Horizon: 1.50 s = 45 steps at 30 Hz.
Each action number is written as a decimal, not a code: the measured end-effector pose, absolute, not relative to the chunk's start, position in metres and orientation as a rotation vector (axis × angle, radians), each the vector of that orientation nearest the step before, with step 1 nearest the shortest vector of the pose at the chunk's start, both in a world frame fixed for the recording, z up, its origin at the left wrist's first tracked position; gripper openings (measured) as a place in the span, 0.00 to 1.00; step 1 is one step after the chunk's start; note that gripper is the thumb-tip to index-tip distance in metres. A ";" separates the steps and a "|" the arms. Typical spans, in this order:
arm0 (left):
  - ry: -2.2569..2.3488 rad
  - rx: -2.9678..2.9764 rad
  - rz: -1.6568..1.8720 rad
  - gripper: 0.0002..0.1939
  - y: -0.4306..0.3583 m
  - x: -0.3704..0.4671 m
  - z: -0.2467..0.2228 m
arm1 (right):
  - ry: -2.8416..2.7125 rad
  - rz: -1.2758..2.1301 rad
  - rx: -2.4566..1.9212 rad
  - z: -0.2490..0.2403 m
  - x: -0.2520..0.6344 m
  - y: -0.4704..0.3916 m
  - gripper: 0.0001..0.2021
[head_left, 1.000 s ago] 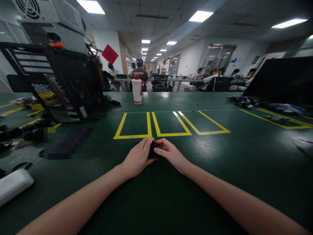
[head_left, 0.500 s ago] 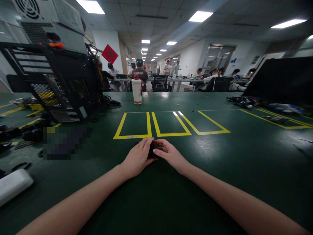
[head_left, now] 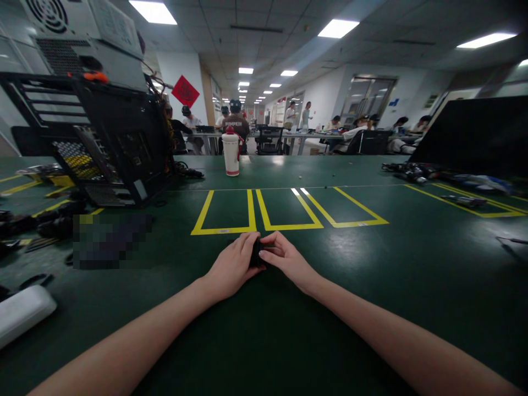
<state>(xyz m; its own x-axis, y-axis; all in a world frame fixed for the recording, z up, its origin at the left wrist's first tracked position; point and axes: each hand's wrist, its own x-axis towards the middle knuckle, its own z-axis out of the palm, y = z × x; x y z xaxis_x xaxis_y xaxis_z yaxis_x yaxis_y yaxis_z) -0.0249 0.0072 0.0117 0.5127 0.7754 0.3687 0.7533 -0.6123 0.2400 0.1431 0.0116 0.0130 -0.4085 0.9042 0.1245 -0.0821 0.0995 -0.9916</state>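
Note:
Close to the front edge of the yellow tape frames, my left hand (head_left: 233, 264) is wrapped around a small black object (head_left: 256, 254). Its fingers lie over the top and its thumb is underneath. Most of the object is hidden, so its kind cannot be made out. My right hand (head_left: 291, 263) is closed in a pinch at the object's right side, with the thumb and fingertips touching it. Both hands are low over the green table (head_left: 264, 341).
An open black computer case (head_left: 115, 148) with a grey metal unit (head_left: 94, 33) on top stands left. A white-and-red tumbler (head_left: 231, 154) is beyond the tape frames (head_left: 292, 226). A white device (head_left: 25, 313) lies near left, a black monitor-like panel (head_left: 478, 137) right. People sit further back.
My hands keep almost the same place and grip; the right fingers have shifted very slightly. Two standing people in the background have moved to the right.

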 end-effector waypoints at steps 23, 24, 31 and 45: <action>1.383 2.687 0.662 0.33 0.006 -0.026 0.014 | -1.560 1.450 -0.936 0.015 0.144 0.014 0.13; 1.383 2.690 0.664 0.33 0.007 -0.026 0.013 | -1.566 1.454 -0.921 0.015 0.144 0.014 0.12; 1.361 2.694 0.681 0.33 0.007 -0.026 0.012 | -1.605 1.422 -0.814 0.013 0.143 0.010 0.11; 1.361 2.683 0.675 0.33 0.006 -0.027 0.012 | -1.568 1.493 -0.860 0.015 0.146 0.012 0.12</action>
<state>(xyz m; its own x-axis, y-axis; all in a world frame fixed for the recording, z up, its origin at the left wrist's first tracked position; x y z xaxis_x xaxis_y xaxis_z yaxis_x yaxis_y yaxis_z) -0.0268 0.0060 0.0120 0.5150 0.7803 0.3549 0.7547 -0.6091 0.2439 0.1461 0.0125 0.0151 -0.4583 0.8843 0.0888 -0.0456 0.0763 -0.9960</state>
